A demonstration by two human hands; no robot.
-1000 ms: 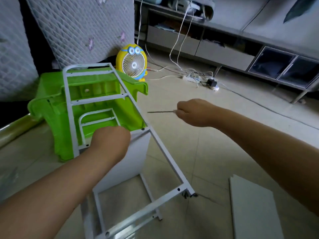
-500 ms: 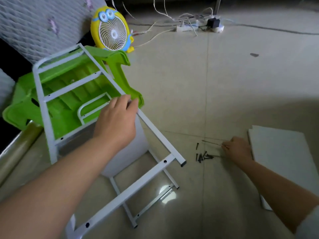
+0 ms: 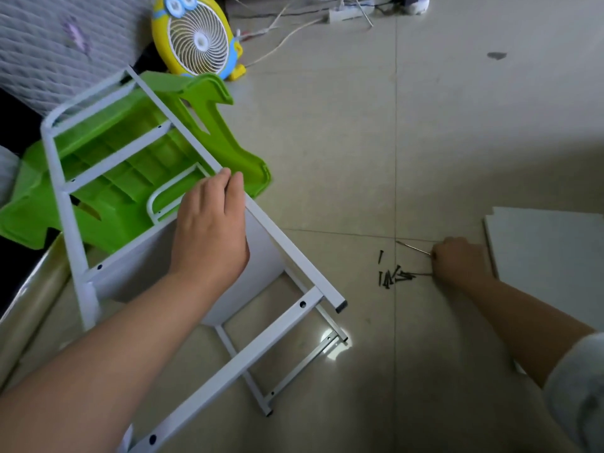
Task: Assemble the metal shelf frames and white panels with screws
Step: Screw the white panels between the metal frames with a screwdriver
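Observation:
A white metal shelf frame (image 3: 295, 261) stands tilted at the left, with a white panel (image 3: 137, 259) fixed between its two sides. My left hand (image 3: 212, 230) rests on the frame's upper rail, fingers curled over it. On the tiled floor lies a heap of several dark screws (image 3: 394, 276). My right hand (image 3: 457, 263) is down on the floor just right of the screws, shut on a thin screwdriver (image 3: 413, 248) whose shaft points up-left. More white panels (image 3: 552, 256) lie stacked at the right edge.
A green plastic stool (image 3: 209, 125) lies tipped behind the frame. A yellow cartoon fan (image 3: 196, 37) stands at the top, with a power strip (image 3: 349, 13) and cables beside it. A quilted mattress (image 3: 49, 44) leans at the upper left.
My right hand dropped from mid-air, holding the screwdriver, to the floor beside the screws. My view tilted down. My left hand shifted from the panel's edge onto the frame rail.

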